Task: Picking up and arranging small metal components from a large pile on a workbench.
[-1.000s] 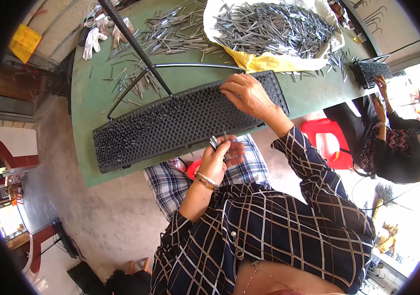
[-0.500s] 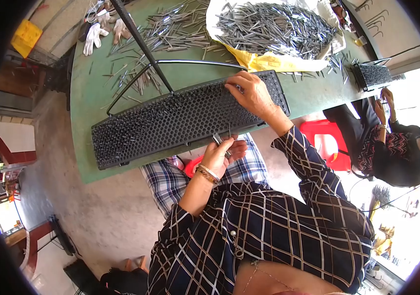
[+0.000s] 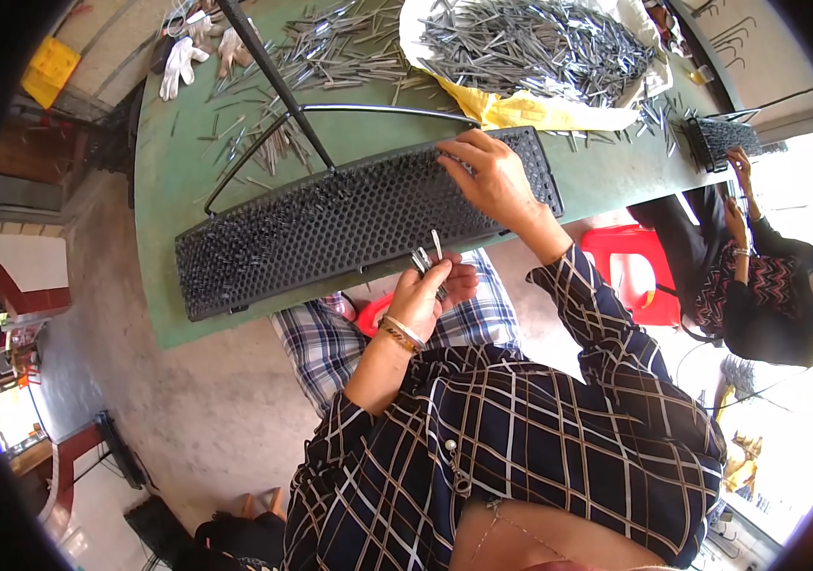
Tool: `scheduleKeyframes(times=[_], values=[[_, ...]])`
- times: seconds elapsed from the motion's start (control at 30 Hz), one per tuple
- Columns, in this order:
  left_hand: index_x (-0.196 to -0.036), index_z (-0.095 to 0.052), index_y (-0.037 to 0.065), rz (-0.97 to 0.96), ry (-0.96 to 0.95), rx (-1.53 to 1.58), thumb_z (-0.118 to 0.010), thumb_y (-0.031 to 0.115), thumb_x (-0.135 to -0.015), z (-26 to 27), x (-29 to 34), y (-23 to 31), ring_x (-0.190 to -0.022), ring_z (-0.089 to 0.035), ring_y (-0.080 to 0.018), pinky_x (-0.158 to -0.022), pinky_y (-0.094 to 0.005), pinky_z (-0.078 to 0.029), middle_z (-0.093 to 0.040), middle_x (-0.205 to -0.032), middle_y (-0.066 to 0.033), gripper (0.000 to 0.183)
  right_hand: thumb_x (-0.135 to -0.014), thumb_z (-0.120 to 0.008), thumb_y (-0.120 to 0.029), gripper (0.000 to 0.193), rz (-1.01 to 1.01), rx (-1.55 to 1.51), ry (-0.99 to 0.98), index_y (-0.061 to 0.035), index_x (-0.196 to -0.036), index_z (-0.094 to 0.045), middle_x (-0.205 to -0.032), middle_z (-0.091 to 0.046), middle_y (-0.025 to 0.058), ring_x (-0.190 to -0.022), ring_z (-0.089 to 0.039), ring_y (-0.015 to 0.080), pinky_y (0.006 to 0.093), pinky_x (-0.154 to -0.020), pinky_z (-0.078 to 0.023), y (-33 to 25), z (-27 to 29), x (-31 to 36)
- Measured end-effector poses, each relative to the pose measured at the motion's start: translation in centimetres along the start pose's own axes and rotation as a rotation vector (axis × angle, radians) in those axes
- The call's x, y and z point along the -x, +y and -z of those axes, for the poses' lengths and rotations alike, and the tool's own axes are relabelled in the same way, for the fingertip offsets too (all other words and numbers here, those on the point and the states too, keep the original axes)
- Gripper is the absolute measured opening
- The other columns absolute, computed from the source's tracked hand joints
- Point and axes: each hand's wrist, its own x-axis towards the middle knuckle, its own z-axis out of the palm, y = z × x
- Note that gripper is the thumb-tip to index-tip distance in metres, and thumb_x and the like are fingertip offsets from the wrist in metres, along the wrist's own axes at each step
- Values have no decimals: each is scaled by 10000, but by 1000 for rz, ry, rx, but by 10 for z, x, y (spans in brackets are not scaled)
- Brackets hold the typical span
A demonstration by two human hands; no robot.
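Left hand (image 3: 426,290) fingers closed around a small bundle of metal pins (image 3: 428,253) pointing up toward the table; right hand (image 3: 492,176) fingertips pinched on the long black perforated tray (image 3: 330,224), lying left to right

Since the first earlier frame we note our right hand (image 3: 499,179) has shifted along the far edge of the black perforated panel (image 3: 359,221), fingertips now pressed on its top rim. Our left hand (image 3: 428,291) has lowered slightly below the panel's near edge, its grip closed on a few metal pins (image 3: 425,257) now pointing upward.
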Motion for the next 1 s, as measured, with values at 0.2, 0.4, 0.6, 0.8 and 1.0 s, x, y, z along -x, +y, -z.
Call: scheduleKeyframes(times=[0.2, 0.4, 0.6, 0.8, 1.0], values=[[-1055, -550, -23, -50, -56, 77, -461, 148, -927, -1, 7, 9, -819, -639, -226, -741, -348, -547, -635, -948, -149, 232, -803, -672, -196, 223, -298, -582, -421, -1, -911, -666, -817, -648, 106, -633, -595, 149, 285, -566, -472, -31, 8, 23], [-1124, -513, 5, 13, -89, 76, -507, 171, -901, 2, 10, -1, -914, -629, -226, -797, -357, -527, -628, -1011, -142, 278, -831, -653, -112, 178, -632, -800, -410, 28, -940, -654, -839, -659, 62, -731, -580, 76, 214, -654, -475, -50, 18, 26], [-1117, -486, 5, -14, -57, 89, -465, 92, -899, 19, 8, -20, -872, -619, -209, -741, -344, -534, -608, -944, -115, 236, -831, -644, -78, 154, -32, -732, -219, 20, -950, -654, -864, -646, 83, -795, -606, 143, 259, -692, -484, -136, -7, -62], [-967, -602, 32, -113, -32, 32, -525, 135, -863, 18, 5, -17, -762, -582, -142, -714, -298, -477, -621, -857, -54, 165, -835, -647, -130, 178, 123, -919, -250, 13, -940, -653, -888, -651, 98, -795, -617, 169, 281, -689, -495, -216, -81, -140], [-1088, -577, 66, -69, -87, 113, -598, 205, -880, 48, 19, -24, -972, -573, -127, -843, -292, -457, -607, -1084, -11, 250, -829, -660, -123, 182, -9, -1000, -388, 8, -955, -661, -891, -655, 94, -787, -614, 132, 253, -706, -500, -231, -116, -111]])
